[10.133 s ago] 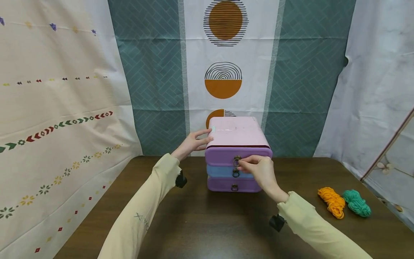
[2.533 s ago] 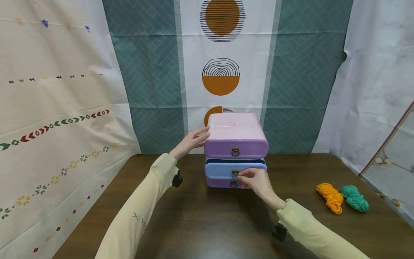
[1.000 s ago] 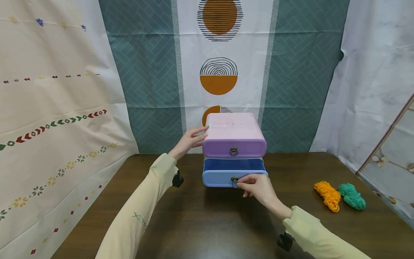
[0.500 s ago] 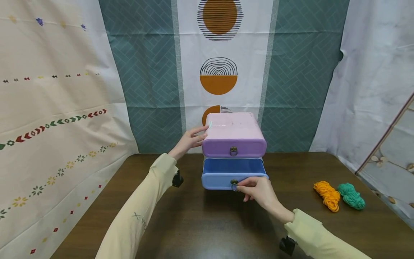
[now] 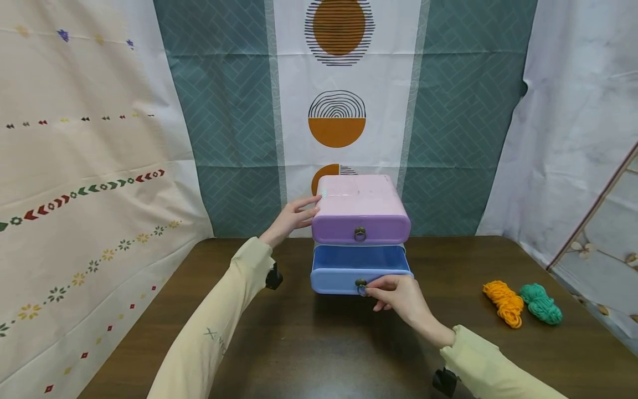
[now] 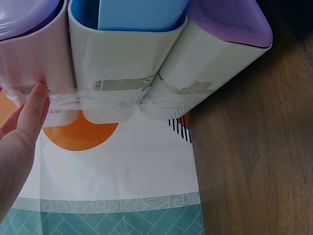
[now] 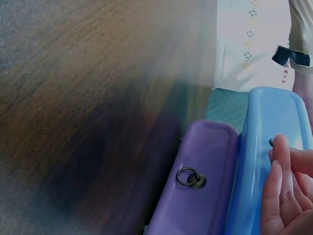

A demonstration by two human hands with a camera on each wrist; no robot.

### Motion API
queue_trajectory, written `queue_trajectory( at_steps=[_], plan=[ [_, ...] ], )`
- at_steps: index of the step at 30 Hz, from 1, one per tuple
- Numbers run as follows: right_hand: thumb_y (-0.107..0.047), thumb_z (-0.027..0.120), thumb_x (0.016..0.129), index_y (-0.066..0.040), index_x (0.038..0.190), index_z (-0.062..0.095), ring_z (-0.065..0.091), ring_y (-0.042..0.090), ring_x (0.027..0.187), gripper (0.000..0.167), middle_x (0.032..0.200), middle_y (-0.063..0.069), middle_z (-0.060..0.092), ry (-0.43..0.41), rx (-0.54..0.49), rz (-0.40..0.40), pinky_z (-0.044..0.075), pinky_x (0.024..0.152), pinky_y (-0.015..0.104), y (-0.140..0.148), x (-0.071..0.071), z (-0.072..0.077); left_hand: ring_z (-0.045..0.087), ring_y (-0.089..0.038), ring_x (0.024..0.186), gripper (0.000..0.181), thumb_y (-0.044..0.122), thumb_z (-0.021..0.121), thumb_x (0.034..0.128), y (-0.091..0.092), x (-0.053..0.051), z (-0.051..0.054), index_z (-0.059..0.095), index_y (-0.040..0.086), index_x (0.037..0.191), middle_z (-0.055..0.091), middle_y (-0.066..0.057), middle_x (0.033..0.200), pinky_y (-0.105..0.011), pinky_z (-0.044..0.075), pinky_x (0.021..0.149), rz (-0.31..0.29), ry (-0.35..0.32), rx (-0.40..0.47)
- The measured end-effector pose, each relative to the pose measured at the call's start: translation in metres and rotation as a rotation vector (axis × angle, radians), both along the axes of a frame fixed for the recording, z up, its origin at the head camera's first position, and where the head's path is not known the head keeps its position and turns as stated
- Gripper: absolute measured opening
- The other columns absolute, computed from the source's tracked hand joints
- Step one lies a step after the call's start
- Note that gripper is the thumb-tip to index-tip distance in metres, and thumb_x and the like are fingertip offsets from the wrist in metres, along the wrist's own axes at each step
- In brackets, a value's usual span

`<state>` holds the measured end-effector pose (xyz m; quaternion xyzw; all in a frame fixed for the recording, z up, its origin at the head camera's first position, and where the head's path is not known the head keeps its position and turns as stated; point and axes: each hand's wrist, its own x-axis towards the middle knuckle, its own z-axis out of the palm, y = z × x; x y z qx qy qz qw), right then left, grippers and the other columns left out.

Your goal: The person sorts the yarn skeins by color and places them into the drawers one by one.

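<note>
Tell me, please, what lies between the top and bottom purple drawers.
The blue drawer, pulled open, lies between the top purple drawer and the bottom purple drawer, as the left wrist view shows.

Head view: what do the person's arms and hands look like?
Left hand and right hand are ungloved. Long pale-yellow fabric left sleeve has a dark X-like mark, plus marks too small to read; right sleeve matches in colour. Small black boxy device at each wrist.

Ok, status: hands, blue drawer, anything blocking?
Right hand pinching ring pull; left hand touching pink casing. Blue drawer open. Orange yarn skein and green yarn skein at right, clear.
</note>
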<state>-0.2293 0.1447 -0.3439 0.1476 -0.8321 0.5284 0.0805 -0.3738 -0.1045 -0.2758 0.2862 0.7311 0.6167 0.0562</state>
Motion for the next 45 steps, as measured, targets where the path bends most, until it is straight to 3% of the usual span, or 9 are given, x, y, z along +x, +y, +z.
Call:
queue_trajectory(
  at_steps=[7,27,39,45],
  plan=[
    [-0.015,0.073,0.078,-0.002,0.085,0.071,0.062,0.023,0.053,0.015,0.065,0.003,0.064,-0.023,-0.028,0.001,0.051,0.050,0.032,0.013,-0.019,-0.029,0.045,-0.031,0.115,0.047,0.010,0.049,0.0939,0.000,0.002,-0.001,0.035,-0.002,0.137,0.031,-0.017,0.139,-0.042,0.039,0.092,0.004,0.009,-0.010],
    [-0.015,0.074,0.076,-0.001,0.084,0.070,0.061,0.023,0.052,0.017,0.071,0.006,0.064,0.004,-0.094,-0.035,0.052,0.050,0.032,0.028,-0.012,-0.019,0.044,-0.030,0.116,0.047,0.011,0.050,0.0937,0.000,0.001,0.002,0.036,-0.001,0.137,0.032,-0.016,0.138,-0.041,0.039,0.091,-0.002,0.018,-0.001],
    [-0.015,0.074,0.076,0.000,0.087,0.070,0.062,0.023,0.053,0.018,0.072,0.006,0.065,-0.025,-0.108,-0.018,0.052,0.051,0.033,0.024,-0.013,-0.027,0.043,-0.030,0.116,0.047,0.011,0.050,0.0938,0.001,0.001,0.000,0.036,-0.001,0.137,0.031,-0.016,0.139,-0.042,0.039,0.091,0.001,0.013,-0.006],
    [-0.017,0.075,0.076,-0.001,0.087,0.070,0.061,0.024,0.053,0.020,0.072,0.007,0.065,-0.017,-0.101,-0.031,0.052,0.051,0.033,0.030,-0.010,-0.023,0.043,-0.030,0.117,0.047,0.011,0.049,0.0941,0.001,0.001,0.001,0.035,-0.001,0.137,0.031,-0.016,0.139,-0.042,0.039,0.091,-0.001,0.020,-0.007]
  ],
)
